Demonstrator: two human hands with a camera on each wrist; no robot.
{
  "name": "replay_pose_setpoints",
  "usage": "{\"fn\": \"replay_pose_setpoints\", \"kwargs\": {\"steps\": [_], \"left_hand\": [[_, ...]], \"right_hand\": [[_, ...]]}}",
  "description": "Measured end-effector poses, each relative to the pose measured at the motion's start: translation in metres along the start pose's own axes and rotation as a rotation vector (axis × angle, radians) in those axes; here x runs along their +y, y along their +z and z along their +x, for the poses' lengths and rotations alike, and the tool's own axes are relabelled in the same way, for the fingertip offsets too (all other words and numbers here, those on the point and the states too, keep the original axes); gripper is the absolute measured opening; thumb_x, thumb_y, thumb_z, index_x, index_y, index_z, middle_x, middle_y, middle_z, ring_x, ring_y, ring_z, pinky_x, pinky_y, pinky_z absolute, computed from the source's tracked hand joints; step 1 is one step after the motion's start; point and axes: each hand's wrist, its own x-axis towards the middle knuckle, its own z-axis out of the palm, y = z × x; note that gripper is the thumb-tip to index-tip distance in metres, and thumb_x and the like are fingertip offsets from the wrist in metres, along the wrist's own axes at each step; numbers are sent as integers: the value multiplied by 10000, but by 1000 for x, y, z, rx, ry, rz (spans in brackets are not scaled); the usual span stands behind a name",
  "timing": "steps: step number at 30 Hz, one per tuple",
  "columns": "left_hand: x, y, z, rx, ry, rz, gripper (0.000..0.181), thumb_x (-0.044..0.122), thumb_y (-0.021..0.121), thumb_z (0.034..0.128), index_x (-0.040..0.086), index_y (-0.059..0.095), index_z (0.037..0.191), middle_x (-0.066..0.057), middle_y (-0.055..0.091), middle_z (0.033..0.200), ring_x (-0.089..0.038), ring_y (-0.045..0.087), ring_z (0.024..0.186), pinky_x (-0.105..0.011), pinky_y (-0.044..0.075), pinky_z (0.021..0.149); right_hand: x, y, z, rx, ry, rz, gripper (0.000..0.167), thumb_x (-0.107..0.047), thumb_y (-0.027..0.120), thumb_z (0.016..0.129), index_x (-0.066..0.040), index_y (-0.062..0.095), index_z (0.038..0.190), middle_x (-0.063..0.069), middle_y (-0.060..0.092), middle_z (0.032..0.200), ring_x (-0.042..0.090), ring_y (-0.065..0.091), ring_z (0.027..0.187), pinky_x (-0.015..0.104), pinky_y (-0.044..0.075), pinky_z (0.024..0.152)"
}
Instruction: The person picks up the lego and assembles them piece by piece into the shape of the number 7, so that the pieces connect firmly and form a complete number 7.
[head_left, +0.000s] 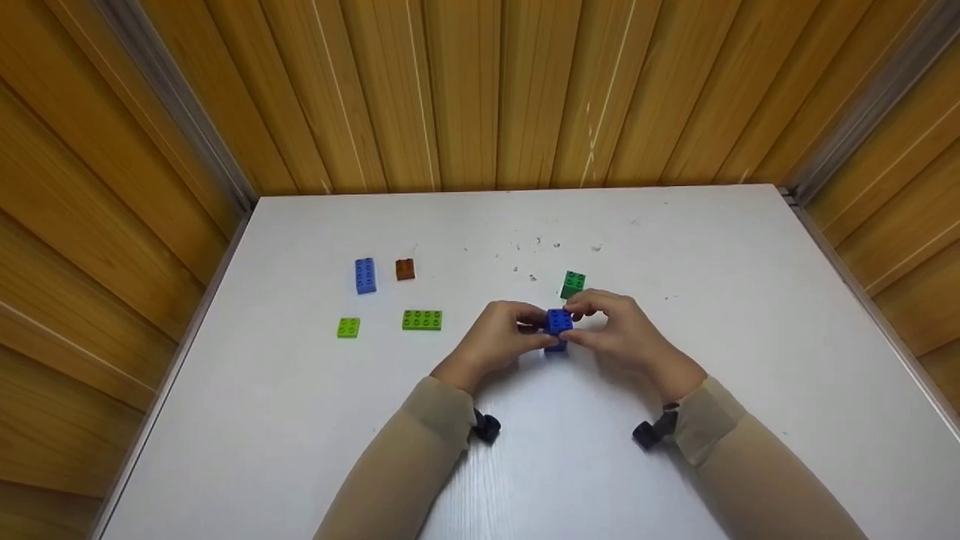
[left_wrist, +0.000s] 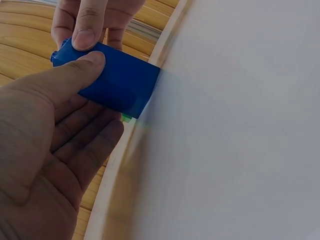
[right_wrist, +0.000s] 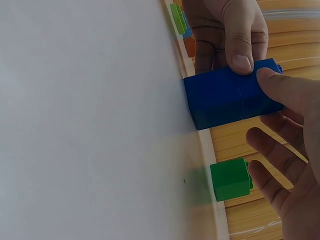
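Note:
Two dark blue bricks, stacked one on the other, stand upright on the white table; the upper brick (head_left: 559, 321) shows its studs in the head view. The left hand (head_left: 504, 334) pinches the stack from the left, its thumb on the near face. From the right, the right hand (head_left: 621, 326) pinches the upper brick between thumb and fingers. In the right wrist view a thin seam divides the blue stack (right_wrist: 215, 100). Just behind the right fingers sits a green brick (head_left: 574, 283), apart from the stack.
On the left of the white table (head_left: 300, 420) lie a lighter blue brick (head_left: 365, 276), a brown brick (head_left: 405, 269), a small lime brick (head_left: 348, 328) and a longer lime brick (head_left: 422, 320). Small dark crumbs dot the back. Wood-patterned walls (head_left: 465, 97) enclose the table's back and sides.

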Motion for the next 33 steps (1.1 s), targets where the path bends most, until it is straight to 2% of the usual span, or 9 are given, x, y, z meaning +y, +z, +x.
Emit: {"fn": "replay_pose_setpoints", "kwargs": {"steps": [7, 12, 16, 21, 24, 29, 33], "left_hand": [[-2, 1, -1, -8, -20, 1, 286, 186, 900, 992, 100, 857, 1261, -43, 860, 1253, -181, 807, 1211, -334, 644, 1078], [-2, 2, -2, -18, 4, -3, 278, 197, 887, 1006, 110, 852, 1268, -31, 854, 1260, -155, 799, 1210, -311, 640, 1074], [-4, 2, -2, -22, 28, -7, 277, 205, 881, 1012, 118, 852, 1274, -22, 857, 1259, -146, 800, 1209, -300, 640, 1066], [-4, 1, -2, -20, 31, 4, 274, 215, 881, 1013, 139, 854, 1275, 2, 858, 1254, -129, 797, 1208, -293, 636, 1065], [-4, 0, -1, -25, 26, 13, 296, 216, 877, 1017, 139, 847, 1301, -1, 856, 1275, -131, 794, 1225, -302, 633, 1079], [-3, -1, -1, -25, 20, 33, 331, 217, 880, 1013, 128, 841, 1330, -20, 854, 1295, -139, 797, 1232, -315, 634, 1091], [-3, -1, -1, -21, 23, 51, 341, 218, 884, 1011, 125, 842, 1336, -34, 854, 1299, -139, 800, 1223, -323, 639, 1086]], "right_hand": [[3, 1, 1, 1, 24, 29, 282, -60, 964, 886, -48, 822, 1129, 122, 838, 1203, 330, 735, 1083, 345, 577, 998], [7, 4, -2, 10, 58, 80, 298, -48, 946, 903, -45, 812, 1169, 128, 824, 1204, 187, 714, 1102, 305, 555, 1005], [11, 5, -3, 2, 73, 119, 337, -27, 940, 903, -49, 797, 1208, 116, 817, 1199, 99, 705, 1123, 319, 564, 1036], [13, 4, -2, -17, 68, 117, 339, -61, 935, 921, -74, 788, 1226, 88, 807, 1218, 79, 697, 1127, 303, 564, 1043], [13, 3, -1, -17, 52, 121, 276, -54, 875, 974, -66, 795, 1238, 114, 801, 1248, 69, 693, 1147, 283, 562, 1039], [13, 2, 1, 57, 40, 125, 188, -19, 711, 1069, 20, 799, 1231, 155, 812, 1237, -5, 676, 1163, 201, 524, 1042], [16, 3, 4, 175, 72, 126, 181, -28, 711, 1087, 69, 784, 1221, 160, 814, 1175, -23, 664, 1109, 152, 503, 1005]]}}
